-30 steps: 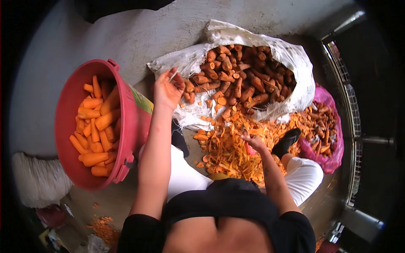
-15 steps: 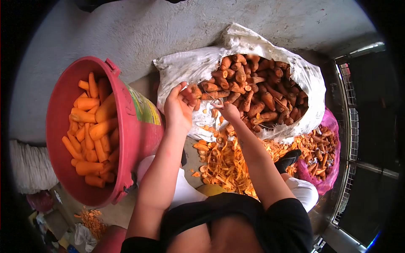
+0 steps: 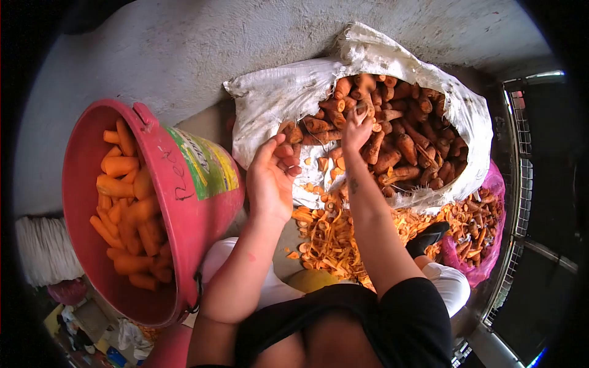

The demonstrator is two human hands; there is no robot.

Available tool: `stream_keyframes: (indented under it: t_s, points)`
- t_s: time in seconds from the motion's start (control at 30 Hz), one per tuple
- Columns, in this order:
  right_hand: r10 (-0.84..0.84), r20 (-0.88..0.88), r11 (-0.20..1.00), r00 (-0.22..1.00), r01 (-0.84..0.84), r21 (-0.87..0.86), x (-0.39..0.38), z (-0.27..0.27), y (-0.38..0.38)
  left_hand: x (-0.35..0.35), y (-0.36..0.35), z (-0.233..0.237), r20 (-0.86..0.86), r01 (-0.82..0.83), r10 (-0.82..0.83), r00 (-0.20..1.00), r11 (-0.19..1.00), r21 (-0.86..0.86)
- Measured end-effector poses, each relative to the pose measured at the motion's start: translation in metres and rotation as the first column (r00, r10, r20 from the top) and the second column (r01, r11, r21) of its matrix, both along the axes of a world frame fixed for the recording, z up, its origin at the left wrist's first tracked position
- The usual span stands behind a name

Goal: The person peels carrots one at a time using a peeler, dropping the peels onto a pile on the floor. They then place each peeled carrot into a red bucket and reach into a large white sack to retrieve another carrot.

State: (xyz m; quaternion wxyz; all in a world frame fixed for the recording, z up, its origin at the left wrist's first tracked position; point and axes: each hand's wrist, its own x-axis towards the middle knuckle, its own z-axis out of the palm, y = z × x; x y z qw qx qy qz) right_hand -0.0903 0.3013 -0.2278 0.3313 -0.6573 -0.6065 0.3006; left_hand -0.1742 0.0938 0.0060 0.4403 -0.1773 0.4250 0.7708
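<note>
My left hand is palm up by the mouth of the white sack, its fingers loosely curled and apart, with nothing visible in it. An unpeeled carrot lies just beyond its fingertips. My right hand reaches over the unpeeled carrots in the sack. Its fingers are closed, with a small pale thing at their tips that is too unclear to name. Orange peelings are heaped below the sack's opening.
A tilted red bucket with peeled carrots stands on the left. To the right, a pink mesh bag holds small carrot pieces. A grey wall is behind the sack, and a dark metal gate is at the far right.
My right hand has moved up and right, from the sack's edge to over the carrots. My left hand is a little lower and further right in view. The camera view has shifted slightly.
</note>
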Motion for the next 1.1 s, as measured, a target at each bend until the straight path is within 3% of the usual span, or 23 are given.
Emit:
stream_keyframes:
  t_s: [0.03,0.07,0.17,0.3,0.37,0.5,0.57,0.63,0.67,0.7,0.77,0.8,0.9,0.97,1.03,1.1]
  points:
    - [-0.012,-0.068,0.995,0.998,0.019,0.101,-0.006,0.012,0.014,0.001,0.002,-0.001,-0.001,0.009,-0.008,1.0,1.0,0.003]
    - [-0.05,0.071,0.998,0.996,0.048,0.028,-0.01,0.012,0.033,0.002,0.003,-0.004,-0.001,0.014,-0.014,1.0,1.0,0.008]
    - [-0.015,0.094,0.998,0.995,0.009,0.066,-0.022,0.035,0.063,0.005,0.009,-0.003,0.012,0.031,-0.031,0.999,0.999,0.028]
    - [0.267,0.421,0.961,0.867,-0.275,-0.044,-0.036,0.04,0.097,0.005,0.007,-0.006,0.026,0.064,-0.066,0.998,0.997,0.047]
    - [0.227,0.445,0.972,0.866,-0.171,-0.164,-0.043,0.041,0.108,0.006,0.007,-0.006,0.021,0.07,-0.071,0.997,0.997,0.036]
    - [0.22,0.487,0.975,0.845,-0.189,-0.113,-0.036,0.05,0.111,0.008,0.009,0.0,-0.018,0.044,-0.044,0.999,0.999,-0.009]
    - [0.133,0.348,0.989,0.928,-0.101,-0.109,-0.017,0.058,0.105,0.008,0.007,-0.002,-0.017,0.046,-0.046,0.999,0.999,0.007]
    - [0.072,-0.163,0.997,0.984,-0.067,0.037,0.022,-0.007,0.132,0.011,0.005,-0.001,-0.014,0.062,-0.062,0.998,0.998,0.019]
    - [0.131,-0.497,0.988,0.858,-0.152,-0.002,0.038,0.004,0.119,0.012,0.005,0.001,-0.014,0.077,-0.077,0.997,0.997,0.025]
    - [0.112,-0.768,0.973,0.631,-0.226,-0.045,0.054,0.017,0.106,0.013,0.005,0.003,-0.014,0.096,-0.095,0.995,0.995,0.033]
    - [-0.203,-0.879,0.928,0.432,-0.202,-0.314,0.083,0.039,0.079,0.018,0.004,0.001,-0.046,0.211,-0.21,0.977,0.977,0.02]
    - [-0.271,-0.913,0.903,0.305,-0.249,-0.351,0.095,0.052,0.064,0.021,0.005,0.004,-0.049,0.244,-0.244,0.969,0.97,-0.001]
    - [-0.259,-0.959,0.871,0.115,-0.402,-0.284,0.115,0.107,0.003,0.037,0.011,-0.003,-0.147,0.388,-0.399,0.905,0.917,-0.093]
    - [-0.199,-0.957,0.861,0.213,-0.428,-0.274,0.118,0.164,-0.045,0.049,0.015,0.002,-0.215,0.462,-0.49,0.844,0.87,-0.169]
    - [0.064,-0.944,0.843,0.325,-0.523,-0.122,0.128,0.19,-0.086,0.064,0.017,0.009,-0.231,0.501,-0.545,0.806,0.836,-0.224]
    - [0.32,-0.848,0.787,0.423,-0.616,-0.01,0.137,0.221,-0.122,0.07,0.017,0.016,-0.156,0.577,-0.568,0.808,0.816,0.016]
